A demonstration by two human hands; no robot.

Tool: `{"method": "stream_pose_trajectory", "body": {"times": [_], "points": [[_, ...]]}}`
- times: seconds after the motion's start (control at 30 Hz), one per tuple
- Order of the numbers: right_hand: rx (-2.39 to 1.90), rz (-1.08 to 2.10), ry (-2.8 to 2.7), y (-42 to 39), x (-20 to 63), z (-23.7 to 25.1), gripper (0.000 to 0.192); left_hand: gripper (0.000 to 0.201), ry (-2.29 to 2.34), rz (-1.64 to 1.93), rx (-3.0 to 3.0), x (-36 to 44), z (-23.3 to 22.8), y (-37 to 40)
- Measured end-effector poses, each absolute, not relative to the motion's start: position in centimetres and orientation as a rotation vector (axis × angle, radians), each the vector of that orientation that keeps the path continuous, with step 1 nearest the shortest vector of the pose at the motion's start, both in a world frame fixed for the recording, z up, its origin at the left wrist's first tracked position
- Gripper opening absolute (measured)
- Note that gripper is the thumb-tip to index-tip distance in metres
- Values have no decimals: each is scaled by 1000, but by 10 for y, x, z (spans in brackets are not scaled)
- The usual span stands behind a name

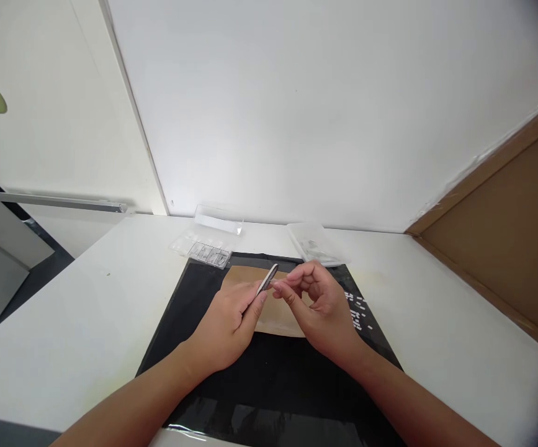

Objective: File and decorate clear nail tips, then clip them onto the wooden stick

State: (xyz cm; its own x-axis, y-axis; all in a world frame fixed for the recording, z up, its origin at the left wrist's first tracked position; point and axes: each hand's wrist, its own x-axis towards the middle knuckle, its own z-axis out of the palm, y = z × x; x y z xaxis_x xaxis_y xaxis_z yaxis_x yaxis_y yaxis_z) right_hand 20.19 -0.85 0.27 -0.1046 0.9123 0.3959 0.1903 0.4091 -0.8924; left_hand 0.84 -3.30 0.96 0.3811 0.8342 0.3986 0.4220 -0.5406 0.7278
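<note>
Left hand sits just left of frame centre, fingers curled shut around a slim grey nail file. The file sticks up and to the right out of the fist, tilted, its tip just above centre of frame.

Right hand is just right of centre, fingers bent in toward the palm. One fingertip is pressed against the file's lower edge. Nothing is pinched in this hand; it only touches the file. Whether there is anything on that nail, can't tell, too small.

Both hands hover over a brown paper sheet, which lies flat on a black mat filling the lower middle of the frame. The mat lies on a white table.

On the mat's right part, just beside the right hand, a scatter of small white pieces, loose and apart from each other.

Behind the mat, upper middle of frame:
- clear compartment box, lid open, at the mat's far left corner; small pieces inside, can't tell what.
- clear plastic packet at the mat's far right corner, touching its edge.

Brown board leans along the right edge of frame. White wall runs behind the table.
</note>
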Motion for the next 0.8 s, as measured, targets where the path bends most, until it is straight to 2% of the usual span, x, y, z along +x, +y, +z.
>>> {"method": "stream_pose_trajectory", "body": {"times": [0.2,0.43,0.63,0.8], "points": [[-980,786,-1682,-9,206,4,25,32,1045,1042,2128,9,11,-34],[-1037,678,-1665,-8,206,7,34,30,1032,1056,2182,8,9,-34],[-944,770,-1686,-9,208,17,39,31,1017,1074,2197,9,11,-36],[-950,695,-1757,-12,206,15,41,31,1048,1044,2139,8,11,-37]]}}
